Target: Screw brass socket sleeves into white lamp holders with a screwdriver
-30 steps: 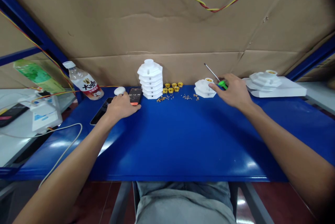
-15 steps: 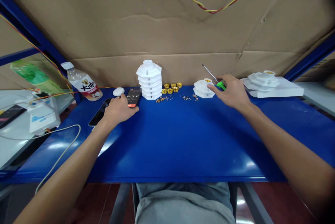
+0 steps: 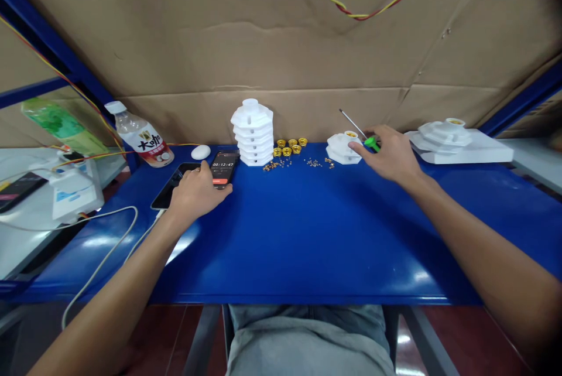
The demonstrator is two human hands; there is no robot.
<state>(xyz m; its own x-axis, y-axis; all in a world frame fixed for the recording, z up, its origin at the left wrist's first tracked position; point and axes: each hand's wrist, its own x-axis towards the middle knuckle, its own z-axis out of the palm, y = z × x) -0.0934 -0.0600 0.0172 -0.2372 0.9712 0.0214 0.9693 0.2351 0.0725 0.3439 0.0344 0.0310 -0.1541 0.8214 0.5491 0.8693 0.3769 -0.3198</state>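
Note:
My left hand lies over the table's left part, thumb stretched out at the lower edge of a phone with a timer on its screen. Its fingers are apart and hold nothing visible. A second, dark-screened phone lies partly under this hand. My right hand is closed on a screwdriver with a green handle, its shaft pointing up and left. Just left of that hand sits a low white octagonal lamp holder with a brass-coloured inside. Several similar white lamp holders stand stacked beside the timer phone.
Several brass screw shells and small loose screws lie on the blue table. More white holders rest on a white box at right. A bottle, a white oval object and a cable are at left.
My left hand has drawn back slightly, away from the white oval object. My right hand keeps the screwdriver in nearly the same place. The whole view has shifted a little.

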